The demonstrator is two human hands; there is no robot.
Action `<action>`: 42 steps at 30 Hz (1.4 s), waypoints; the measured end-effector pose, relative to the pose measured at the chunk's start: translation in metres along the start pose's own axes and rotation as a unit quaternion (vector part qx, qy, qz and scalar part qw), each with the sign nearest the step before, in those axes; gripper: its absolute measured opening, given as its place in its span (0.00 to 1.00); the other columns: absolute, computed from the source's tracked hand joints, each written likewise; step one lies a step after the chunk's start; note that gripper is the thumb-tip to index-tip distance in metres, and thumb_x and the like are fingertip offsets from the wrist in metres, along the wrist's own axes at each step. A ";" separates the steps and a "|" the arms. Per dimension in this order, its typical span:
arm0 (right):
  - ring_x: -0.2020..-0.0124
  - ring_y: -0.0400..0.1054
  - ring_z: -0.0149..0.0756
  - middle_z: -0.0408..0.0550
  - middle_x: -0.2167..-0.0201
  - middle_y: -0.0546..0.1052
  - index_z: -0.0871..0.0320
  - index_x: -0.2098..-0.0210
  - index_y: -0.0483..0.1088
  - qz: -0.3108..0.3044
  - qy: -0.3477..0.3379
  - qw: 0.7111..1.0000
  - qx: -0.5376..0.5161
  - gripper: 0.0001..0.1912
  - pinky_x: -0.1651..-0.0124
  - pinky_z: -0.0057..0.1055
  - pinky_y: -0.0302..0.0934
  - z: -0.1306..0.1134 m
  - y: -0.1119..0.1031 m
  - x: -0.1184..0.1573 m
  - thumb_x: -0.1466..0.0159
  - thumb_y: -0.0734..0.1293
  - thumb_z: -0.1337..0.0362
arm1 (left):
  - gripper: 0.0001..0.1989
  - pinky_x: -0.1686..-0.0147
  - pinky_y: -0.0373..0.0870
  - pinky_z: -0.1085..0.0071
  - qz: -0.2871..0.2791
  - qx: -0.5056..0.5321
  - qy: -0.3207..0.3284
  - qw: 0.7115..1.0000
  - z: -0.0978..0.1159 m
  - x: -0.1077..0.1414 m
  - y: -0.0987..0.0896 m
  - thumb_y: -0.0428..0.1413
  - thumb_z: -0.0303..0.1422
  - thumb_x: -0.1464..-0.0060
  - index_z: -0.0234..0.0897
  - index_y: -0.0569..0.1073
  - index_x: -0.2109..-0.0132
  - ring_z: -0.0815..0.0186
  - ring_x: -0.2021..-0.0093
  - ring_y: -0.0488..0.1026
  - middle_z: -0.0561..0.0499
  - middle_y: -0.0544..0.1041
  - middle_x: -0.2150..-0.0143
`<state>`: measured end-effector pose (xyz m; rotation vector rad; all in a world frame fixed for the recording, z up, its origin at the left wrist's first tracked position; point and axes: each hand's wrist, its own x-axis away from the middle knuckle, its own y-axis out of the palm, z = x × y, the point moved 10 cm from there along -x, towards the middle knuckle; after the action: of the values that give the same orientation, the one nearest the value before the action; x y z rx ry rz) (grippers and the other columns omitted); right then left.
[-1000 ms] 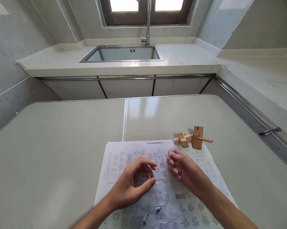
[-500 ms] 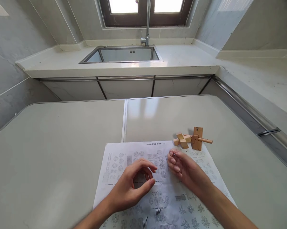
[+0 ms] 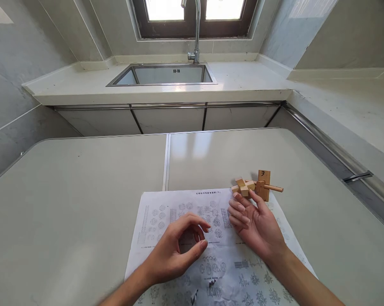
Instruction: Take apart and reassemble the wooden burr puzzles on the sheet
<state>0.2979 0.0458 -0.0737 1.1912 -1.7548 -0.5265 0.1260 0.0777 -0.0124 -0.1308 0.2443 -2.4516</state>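
Observation:
A printed sheet (image 3: 179, 197) with small line diagrams lies on the table under both of my hands. My left hand (image 3: 180, 248) rests over its middle, fingers curved, a gap between thumb and fingertips, holding nothing. Palm partly up, my right hand (image 3: 252, 223) is at the sheet's upper right. Its thumb and forefinger are apart at the near side of a light wooden interlocking puzzle (image 3: 243, 186); whether they touch it I cannot tell. Just right of that sits a browner wooden puzzle (image 3: 263, 185), a marked flat board with a round rod through it.
The pale table (image 3: 77, 204) has a seam strip (image 3: 166, 161) running away from me. Beyond it are a counter (image 3: 243, 78) with a sink (image 3: 172, 84), a faucet (image 3: 196, 42) and a window. A metal rail (image 3: 325, 148) runs along the right.
My right hand has moved slightly right and up to the light wooden puzzle, its thumb and forefinger parting. My left hand has stayed in place.

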 end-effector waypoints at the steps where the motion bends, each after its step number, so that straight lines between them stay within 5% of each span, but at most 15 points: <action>1: 0.80 0.50 0.27 0.38 0.75 0.59 0.56 0.63 0.74 0.002 0.006 1.000 -0.016 0.13 0.77 0.24 0.59 0.001 -0.001 0.000 0.31 0.70 0.52 | 0.10 0.53 0.78 0.64 -0.001 -0.001 0.001 1.000 0.000 0.000 0.000 0.57 0.31 0.32 0.40 0.74 0.46 0.62 0.57 0.77 0.46 0.77 0.55; 42: 0.81 0.57 0.24 0.37 0.76 0.64 0.59 0.63 0.70 -0.016 0.034 0.994 -0.107 0.08 0.78 0.22 0.62 0.008 0.001 0.000 0.32 0.72 0.62 | 0.10 0.52 0.76 0.65 -0.009 0.007 -0.001 1.000 -0.001 0.000 0.002 0.56 0.30 0.33 0.41 0.74 0.45 0.62 0.56 0.76 0.47 0.77 0.54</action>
<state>0.2904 0.0452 -0.0768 1.0760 -1.5811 -0.6688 0.1266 0.0763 -0.0137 -0.1288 0.2255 -2.4698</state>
